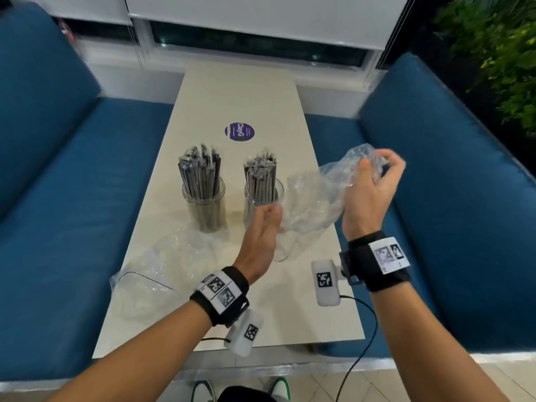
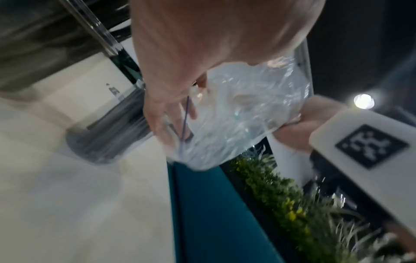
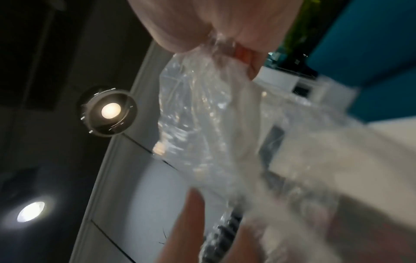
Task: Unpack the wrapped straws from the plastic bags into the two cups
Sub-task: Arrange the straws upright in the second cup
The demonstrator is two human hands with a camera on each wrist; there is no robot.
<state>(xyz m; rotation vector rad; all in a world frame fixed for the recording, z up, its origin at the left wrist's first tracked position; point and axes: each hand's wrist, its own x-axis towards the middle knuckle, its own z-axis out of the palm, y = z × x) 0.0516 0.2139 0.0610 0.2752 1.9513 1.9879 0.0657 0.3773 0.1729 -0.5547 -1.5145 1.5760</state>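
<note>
Two clear cups stand side by side on the beige table (image 1: 232,91). The left cup (image 1: 204,210) and the right cup (image 1: 250,203) each hold a dense bundle of dark wrapped straws (image 1: 200,172). My right hand (image 1: 374,175) is raised over the table's right edge and grips the bunched top of a crumpled clear plastic bag (image 1: 313,204). The bag (image 2: 236,115) hangs down towards my left hand (image 1: 268,213). That hand is just right of the right cup, its straight fingers (image 2: 162,124) touching the bag's lower end. No straws show inside the bag (image 3: 202,115).
A second clear plastic bag (image 1: 156,265) lies flat on the near left of the table. A round purple sticker (image 1: 239,131) sits behind the cups. Blue benches (image 1: 72,198) flank the table on both sides, and green plants (image 1: 499,53) stand at the far right.
</note>
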